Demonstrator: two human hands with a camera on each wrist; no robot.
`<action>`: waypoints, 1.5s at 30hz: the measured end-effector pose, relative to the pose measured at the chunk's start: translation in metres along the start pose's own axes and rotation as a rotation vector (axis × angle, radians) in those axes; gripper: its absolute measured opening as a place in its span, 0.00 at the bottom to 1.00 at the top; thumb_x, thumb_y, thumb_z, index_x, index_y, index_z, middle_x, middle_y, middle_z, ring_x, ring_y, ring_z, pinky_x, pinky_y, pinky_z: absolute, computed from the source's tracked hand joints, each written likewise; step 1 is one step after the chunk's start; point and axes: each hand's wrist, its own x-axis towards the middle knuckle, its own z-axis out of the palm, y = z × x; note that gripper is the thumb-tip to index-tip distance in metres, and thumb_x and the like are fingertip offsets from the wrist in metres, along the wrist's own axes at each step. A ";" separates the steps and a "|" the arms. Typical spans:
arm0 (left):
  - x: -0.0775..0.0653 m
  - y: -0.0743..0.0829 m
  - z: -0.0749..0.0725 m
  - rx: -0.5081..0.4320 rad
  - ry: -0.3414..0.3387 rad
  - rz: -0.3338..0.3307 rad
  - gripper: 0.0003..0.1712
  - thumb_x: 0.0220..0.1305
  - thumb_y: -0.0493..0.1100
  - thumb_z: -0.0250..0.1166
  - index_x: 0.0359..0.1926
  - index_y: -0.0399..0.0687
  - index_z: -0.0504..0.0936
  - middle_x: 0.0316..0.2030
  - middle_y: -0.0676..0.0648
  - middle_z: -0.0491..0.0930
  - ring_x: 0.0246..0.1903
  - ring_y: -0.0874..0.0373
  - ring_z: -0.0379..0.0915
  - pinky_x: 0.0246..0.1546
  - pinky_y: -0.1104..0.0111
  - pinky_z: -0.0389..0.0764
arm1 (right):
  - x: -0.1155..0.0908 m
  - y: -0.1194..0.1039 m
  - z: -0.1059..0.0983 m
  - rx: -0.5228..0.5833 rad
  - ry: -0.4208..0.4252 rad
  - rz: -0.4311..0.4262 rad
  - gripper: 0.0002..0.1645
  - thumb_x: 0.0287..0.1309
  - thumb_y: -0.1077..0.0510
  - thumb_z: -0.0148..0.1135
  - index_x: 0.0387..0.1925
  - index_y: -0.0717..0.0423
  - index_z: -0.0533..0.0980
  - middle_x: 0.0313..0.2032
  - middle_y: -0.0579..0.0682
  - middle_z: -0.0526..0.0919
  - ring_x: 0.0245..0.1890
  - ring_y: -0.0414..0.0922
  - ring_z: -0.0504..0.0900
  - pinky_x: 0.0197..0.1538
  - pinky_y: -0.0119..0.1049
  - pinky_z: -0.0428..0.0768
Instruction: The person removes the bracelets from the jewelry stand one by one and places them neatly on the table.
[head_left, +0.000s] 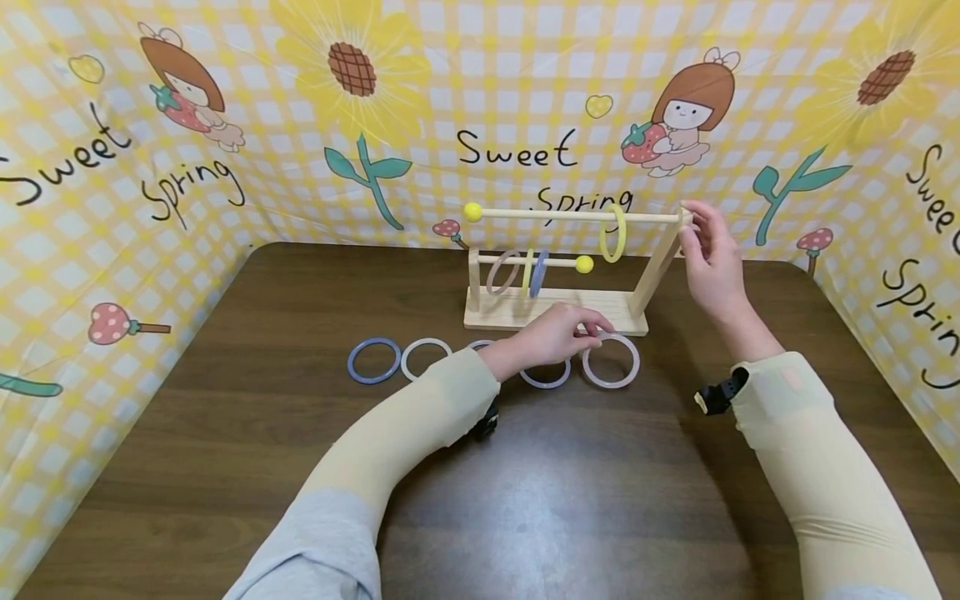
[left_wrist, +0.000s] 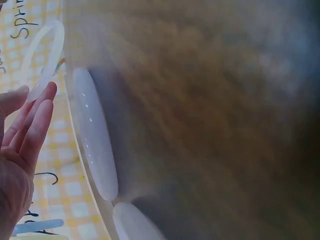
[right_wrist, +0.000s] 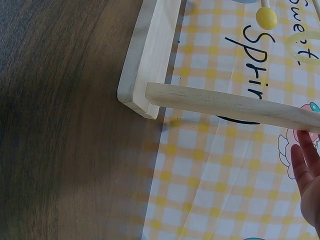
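My left hand [head_left: 555, 337] pinches a pale lilac ring [head_left: 611, 387] between thumb and fingers, in front of the wooden stand [head_left: 487, 320]. In the left wrist view that held ring [left_wrist: 57, 47] looks whitish and see-through. At the stand's right side, my right hand [head_left: 712, 258] grips the top of the tall post [head_left: 656, 262] with thumb and fingers. A yellow ring [head_left: 622, 237] hangs on the upper rod [head_left: 540, 215]. On the lower rod hang a greyish-brown ring [head_left: 492, 279], a pale yellow ring [head_left: 527, 275] and a blue ring [head_left: 537, 277].
A row of rings lies on the brown table [head_left: 525, 517]: a blue ring [head_left: 350, 361], a white ring [head_left: 405, 360] and pale ones, including a lilac ring [head_left: 546, 386], partly hidden by the left arm. Yellow checked cloth [head_left: 300, 200] surrounds the table's back and sides.
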 end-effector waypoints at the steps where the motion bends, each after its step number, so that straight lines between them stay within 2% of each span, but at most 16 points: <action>1: 0.001 -0.001 0.000 -0.008 -0.008 -0.007 0.13 0.64 0.34 0.66 0.49 0.42 0.84 0.33 0.48 0.83 0.28 0.60 0.76 0.30 0.78 0.72 | 0.000 0.000 0.000 -0.002 -0.001 0.001 0.19 0.71 0.68 0.46 0.59 0.73 0.65 0.57 0.70 0.74 0.45 0.30 0.74 0.45 0.24 0.70; 7: 0.008 -0.008 0.002 -0.053 -0.052 -0.058 0.12 0.64 0.33 0.65 0.49 0.40 0.83 0.31 0.47 0.83 0.22 0.61 0.78 0.27 0.78 0.75 | 0.000 -0.001 0.000 -0.010 -0.010 0.006 0.19 0.71 0.67 0.47 0.59 0.73 0.65 0.57 0.69 0.73 0.45 0.30 0.73 0.46 0.24 0.70; 9: 0.010 -0.011 0.003 -0.037 -0.062 -0.078 0.12 0.64 0.34 0.65 0.49 0.41 0.83 0.31 0.47 0.84 0.21 0.63 0.78 0.29 0.78 0.75 | 0.000 0.000 0.000 -0.009 -0.013 0.003 0.19 0.71 0.67 0.47 0.59 0.73 0.65 0.57 0.70 0.73 0.45 0.30 0.73 0.45 0.24 0.70; 18: 0.018 -0.015 0.005 -0.081 -0.135 -0.246 0.10 0.64 0.36 0.66 0.47 0.42 0.84 0.28 0.49 0.84 0.20 0.62 0.78 0.21 0.74 0.76 | 0.000 -0.001 -0.001 0.002 -0.010 0.008 0.19 0.71 0.68 0.46 0.59 0.73 0.65 0.58 0.69 0.73 0.45 0.31 0.73 0.45 0.24 0.70; 22: 0.019 -0.013 0.005 -0.079 -0.155 -0.299 0.10 0.65 0.37 0.66 0.47 0.44 0.85 0.27 0.52 0.83 0.21 0.63 0.78 0.20 0.73 0.77 | 0.001 -0.001 0.000 -0.001 -0.011 0.008 0.19 0.71 0.68 0.46 0.60 0.73 0.65 0.57 0.69 0.73 0.45 0.31 0.73 0.45 0.24 0.70; 26: 0.020 -0.012 0.006 -0.057 -0.155 -0.299 0.10 0.64 0.37 0.66 0.46 0.45 0.85 0.27 0.53 0.83 0.20 0.63 0.77 0.20 0.74 0.77 | 0.001 0.001 0.000 -0.003 -0.012 0.004 0.19 0.71 0.68 0.47 0.60 0.72 0.65 0.57 0.70 0.74 0.44 0.31 0.73 0.45 0.24 0.70; 33: 0.019 -0.011 0.005 -0.001 -0.161 -0.249 0.07 0.63 0.35 0.66 0.41 0.43 0.87 0.27 0.52 0.83 0.20 0.65 0.76 0.20 0.76 0.75 | 0.001 0.002 -0.001 0.003 -0.007 -0.002 0.19 0.71 0.67 0.47 0.61 0.70 0.65 0.56 0.70 0.74 0.43 0.31 0.73 0.44 0.24 0.70; 39: 0.019 -0.009 0.003 -0.025 -0.174 -0.248 0.06 0.63 0.33 0.66 0.40 0.41 0.87 0.28 0.50 0.84 0.20 0.63 0.76 0.19 0.75 0.75 | 0.001 0.001 0.000 0.011 -0.004 -0.013 0.19 0.71 0.68 0.47 0.60 0.71 0.65 0.55 0.71 0.74 0.42 0.31 0.73 0.43 0.24 0.70; 45: 0.016 -0.009 0.000 -0.023 -0.164 -0.232 0.07 0.62 0.36 0.68 0.41 0.42 0.86 0.31 0.51 0.83 0.24 0.63 0.79 0.22 0.75 0.76 | 0.000 0.002 0.000 0.013 -0.005 -0.012 0.19 0.70 0.69 0.46 0.59 0.73 0.65 0.56 0.71 0.74 0.42 0.31 0.73 0.44 0.24 0.70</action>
